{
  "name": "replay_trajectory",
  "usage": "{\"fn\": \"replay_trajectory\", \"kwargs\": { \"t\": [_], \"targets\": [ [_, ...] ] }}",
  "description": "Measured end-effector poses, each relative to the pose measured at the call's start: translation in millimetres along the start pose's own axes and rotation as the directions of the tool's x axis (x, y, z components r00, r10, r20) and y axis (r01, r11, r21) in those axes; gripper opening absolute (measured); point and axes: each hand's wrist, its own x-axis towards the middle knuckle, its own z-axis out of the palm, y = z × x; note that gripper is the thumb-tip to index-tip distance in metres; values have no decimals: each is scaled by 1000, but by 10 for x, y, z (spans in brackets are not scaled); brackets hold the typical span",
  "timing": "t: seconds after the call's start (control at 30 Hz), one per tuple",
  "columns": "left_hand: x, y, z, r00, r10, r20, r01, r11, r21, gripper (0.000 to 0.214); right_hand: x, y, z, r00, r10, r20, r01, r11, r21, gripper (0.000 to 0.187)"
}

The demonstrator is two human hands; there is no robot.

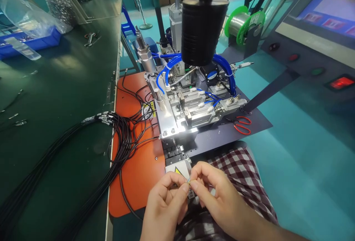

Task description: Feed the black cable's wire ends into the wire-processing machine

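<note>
My left hand (pixel 169 200) and my right hand (pixel 215 191) meet over my lap, thumb and forefinger of each pinched together. Between the fingertips shows a tiny bit of thin wire (pixel 189 180), bluish in colour; most of it is hidden by the fingers. Just behind the hands is the front of a metal bench machine (pixel 177 122), with a white label bearing a yellow warning triangle (pixel 178 170). A single black cable (pixel 126 196) curves off the orange plate toward my left wrist, and its end is out of sight.
A bundle of black cables (pixel 122 133) lies across the orange plate (pixel 144 174) and green table (pixel 69 100). Red-handled pliers (pixel 242 125) rest right of the machine. A black nozzle (pixel 203 33) hangs above; a solder wire spool (pixel 244 25) and control panel (pixel 310 56) stand right.
</note>
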Motion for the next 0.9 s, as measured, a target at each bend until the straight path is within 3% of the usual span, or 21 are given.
{"fn": "replay_trajectory", "kwargs": {
  "t": [0.13,0.47,0.73,0.9],
  "targets": [
    [4,29,4,1000,-2,11,2,1000,-4,32,42,57,-1,997,66,27,-68,991,112,15],
    [-3,47,13,1000,25,-10,-25,1000,4,28,81,43,-10,996,76,-39,-75,997,33,17],
    [24,57,2,1000,12,9,-12,999,52,36,84,73,-31,989,-126,-71,118,987,-105,17],
    [-5,188,-26,999,50,-10,-48,985,163,33,133,24,-72,990,-113,-84,115,993,16,20]
  ]
}}
